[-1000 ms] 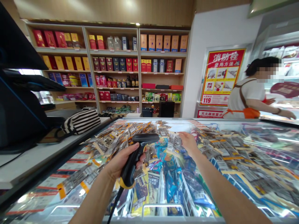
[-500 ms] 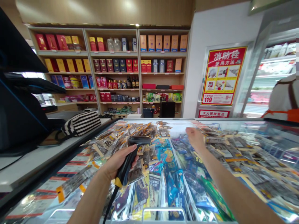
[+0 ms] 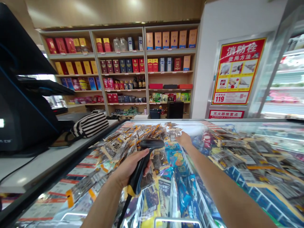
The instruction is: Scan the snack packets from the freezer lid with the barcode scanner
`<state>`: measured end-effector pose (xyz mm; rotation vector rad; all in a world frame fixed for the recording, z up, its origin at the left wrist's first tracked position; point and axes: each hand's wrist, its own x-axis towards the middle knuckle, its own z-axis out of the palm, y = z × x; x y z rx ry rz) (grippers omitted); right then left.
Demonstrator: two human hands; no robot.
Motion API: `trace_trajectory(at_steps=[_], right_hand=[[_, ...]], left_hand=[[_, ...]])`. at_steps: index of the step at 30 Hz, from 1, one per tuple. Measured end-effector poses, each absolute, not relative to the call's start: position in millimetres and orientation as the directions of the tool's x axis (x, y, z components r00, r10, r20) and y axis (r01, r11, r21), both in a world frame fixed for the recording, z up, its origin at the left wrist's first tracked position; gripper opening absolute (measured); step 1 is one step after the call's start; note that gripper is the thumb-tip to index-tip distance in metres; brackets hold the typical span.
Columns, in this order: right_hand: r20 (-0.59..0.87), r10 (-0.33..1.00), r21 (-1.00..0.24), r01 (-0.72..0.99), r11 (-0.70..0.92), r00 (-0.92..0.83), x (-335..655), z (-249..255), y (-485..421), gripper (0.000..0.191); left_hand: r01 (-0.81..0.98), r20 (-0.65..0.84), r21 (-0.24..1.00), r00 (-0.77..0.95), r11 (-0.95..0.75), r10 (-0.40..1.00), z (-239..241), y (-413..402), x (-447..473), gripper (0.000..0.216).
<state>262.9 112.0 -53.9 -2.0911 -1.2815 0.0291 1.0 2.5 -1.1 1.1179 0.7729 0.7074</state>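
Note:
My left hand [image 3: 129,166] is wrapped round the grip of a black barcode scanner [image 3: 144,161] with a yellow band near its cable end, held over the open chest freezer [image 3: 166,221]. My right hand [image 3: 184,139] reaches far forward into the freezer. It rests on the heap of small clear snack packets [image 3: 142,134] at the back. Its fingers point away from me and are mostly hidden. Blue and yellow ice-cream wrappers [image 3: 174,190] lie in wire baskets under both arms.
A black checkout terminal [image 3: 21,104] and a striped bag [image 3: 91,124] sit on the grey counter [image 3: 38,167] at left. Wooden shelves of boxed goods [image 3: 133,66] fill the back wall. A red poster [image 3: 237,71] hangs at right, beside a glass-door cooler [image 3: 285,79].
My right hand moved left toward the packets at the freezer's back. The view turned, and the person in the white top and orange apron has left the frame.

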Motion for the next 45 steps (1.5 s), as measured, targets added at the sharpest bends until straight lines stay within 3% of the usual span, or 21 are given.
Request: trace_trajectory(at_steps=[4,6,11,15,24,37,45], right_hand=[[0.231,0.845,-0.753,0.638,-0.159,0.483,279,-56,86,0.017],[0.246,0.845,-0.795,0.597,-0.104,0.474,286,-58,67,0.015],[0.373,0.841,-0.766,0.642,0.041,0.391,293,-61,35,0.016],[0.402,0.846,-0.723,0.688,0.059,0.350,288,-59,33,0.014],[0.407,0.860,-0.666,0.744,0.048,0.309,282,-56,32,0.006],[0.374,0.893,-0.687,0.721,0.086,0.250,283,-54,30,0.010],[0.345,0.887,-0.677,0.736,0.008,0.307,287,-48,30,0.012]], left_hand=[[-0.148,-0.123,0.954,0.595,0.259,0.795,-5,4,2,0.028],[-0.168,-0.105,0.951,0.612,0.259,0.784,-6,4,3,0.029],[-0.213,-0.093,0.933,0.638,0.291,0.764,-7,3,4,0.027],[-0.261,-0.082,0.911,0.643,0.318,0.761,-5,1,5,0.028],[-0.290,-0.041,0.899,0.690,0.327,0.723,-5,-1,6,0.027],[-0.270,-0.064,0.908,0.666,0.321,0.743,-3,-2,8,0.026],[-0.313,-0.039,0.892,0.667,0.327,0.744,0,-3,6,0.025]])
